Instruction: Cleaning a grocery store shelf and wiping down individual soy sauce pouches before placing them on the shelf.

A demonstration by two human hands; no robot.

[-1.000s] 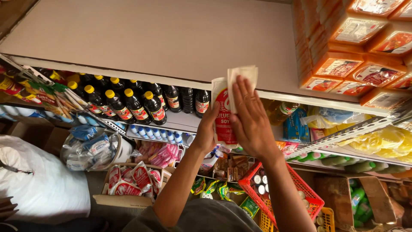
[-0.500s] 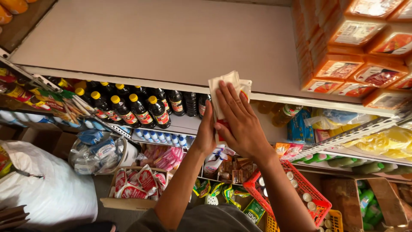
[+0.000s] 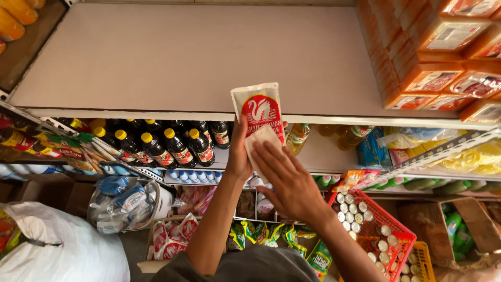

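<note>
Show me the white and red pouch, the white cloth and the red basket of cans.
white and red pouch (image 3: 259, 107), head view: on its red panel.
white cloth (image 3: 259, 137), head view: on the fold over the pouch's lower front.
red basket (image 3: 402, 236), head view: on its right rim.

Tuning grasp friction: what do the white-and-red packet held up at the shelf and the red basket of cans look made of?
White packet with a red oval panel: looks like thin plastic film, slightly glossy, with a crimped top edge; the left hand holds it and the right hand lies against it. Red lattice basket: probably moulded plastic, going by its uniform colour and thick ribs.
</note>
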